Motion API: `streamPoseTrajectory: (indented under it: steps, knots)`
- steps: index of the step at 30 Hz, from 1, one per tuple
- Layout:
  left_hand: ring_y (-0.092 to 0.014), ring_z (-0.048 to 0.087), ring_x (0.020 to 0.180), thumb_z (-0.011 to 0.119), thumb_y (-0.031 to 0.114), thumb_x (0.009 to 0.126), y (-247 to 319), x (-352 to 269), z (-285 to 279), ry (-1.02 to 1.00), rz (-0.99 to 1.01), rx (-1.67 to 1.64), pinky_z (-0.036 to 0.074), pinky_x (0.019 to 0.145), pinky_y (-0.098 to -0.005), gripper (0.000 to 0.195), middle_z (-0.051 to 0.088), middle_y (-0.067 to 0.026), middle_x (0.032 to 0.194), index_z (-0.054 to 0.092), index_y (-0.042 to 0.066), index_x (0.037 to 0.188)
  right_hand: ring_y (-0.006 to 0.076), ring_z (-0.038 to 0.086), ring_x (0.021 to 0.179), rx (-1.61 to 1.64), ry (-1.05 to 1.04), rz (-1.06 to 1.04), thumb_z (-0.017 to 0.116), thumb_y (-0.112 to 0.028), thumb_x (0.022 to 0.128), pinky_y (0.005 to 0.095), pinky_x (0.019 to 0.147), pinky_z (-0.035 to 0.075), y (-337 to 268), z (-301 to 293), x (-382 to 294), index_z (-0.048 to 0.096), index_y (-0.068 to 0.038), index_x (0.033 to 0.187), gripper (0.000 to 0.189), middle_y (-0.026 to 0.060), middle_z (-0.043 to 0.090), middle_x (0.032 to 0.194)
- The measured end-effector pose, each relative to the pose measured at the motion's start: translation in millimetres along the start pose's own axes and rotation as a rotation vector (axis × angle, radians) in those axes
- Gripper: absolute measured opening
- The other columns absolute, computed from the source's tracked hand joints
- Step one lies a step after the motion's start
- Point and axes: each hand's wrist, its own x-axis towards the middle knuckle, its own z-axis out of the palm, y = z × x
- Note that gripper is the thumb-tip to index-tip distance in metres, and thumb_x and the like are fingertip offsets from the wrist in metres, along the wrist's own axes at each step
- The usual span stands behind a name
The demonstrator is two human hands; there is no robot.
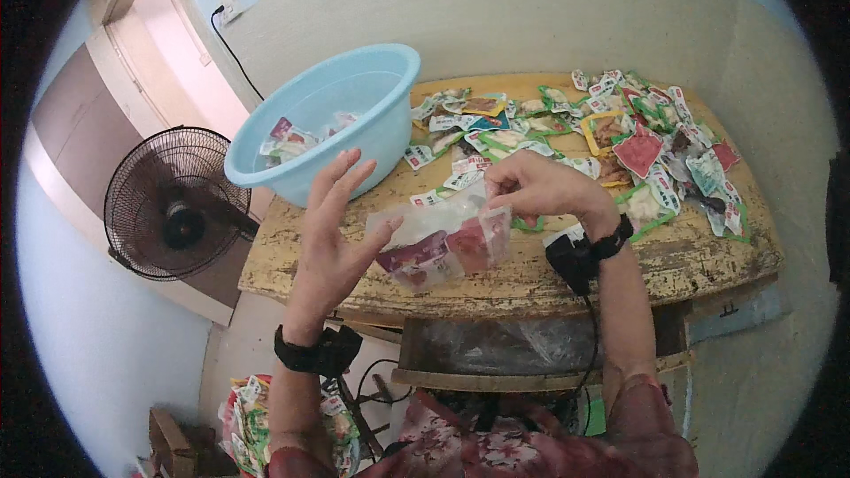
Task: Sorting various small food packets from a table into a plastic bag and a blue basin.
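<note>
My right hand (548,187) pinches the top right edge of a clear plastic bag (431,212). Purple and pink printed packets (425,253) show in the lower part of that bag, above the front of the wooden table (531,289). My left hand (339,239) is raised with its fingers spread. Its thumb tip overlaps the bag's left end, but no grip shows. Behind the left fingers a light blue plastic basin (392,126) stands tilted on the table, with several small packets (292,139) inside.
Many small sealed food packets (637,149) lie heaped across the back and right of the table. A black fan (182,226) is at the left. An open drawer (498,382) lies below the table's front edge. More packets (252,411) fill a container at lower left.
</note>
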Motion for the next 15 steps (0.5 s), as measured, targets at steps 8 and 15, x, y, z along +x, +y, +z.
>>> streamPoseTrajectory:
  steps: [8,15]
  knots:
    - [-0.034,0.066,0.095,0.076,0.033,0.088,44,16,0,-0.389,0.001,-0.245,0.054,0.083,-0.043,0.048,0.067,-0.0175,0.101,0.066,0.002,0.124,0.0074,0.058,0.053,-0.037,-0.035,0.05,0.078,-0.027,0.09,0.0245,0.047,0.044,-5,1,3,0.061,-0.003,0.083,0.03,-0.0002,0.06,0.069]
    - [-0.038,0.066,0.095,0.069,0.035,0.092,38,28,13,-0.564,0.169,-0.021,0.051,0.081,-0.0476,0.037,0.069,-0.0178,0.099,0.07,0.002,0.11,0.0118,0.062,0.059,-0.316,0.042,-0.142,0.066,-0.004,0.079,0.0293,0.052,0.049,15,1,3,0.061,-0.001,0.084,0.007,0.0044,0.061,0.069]
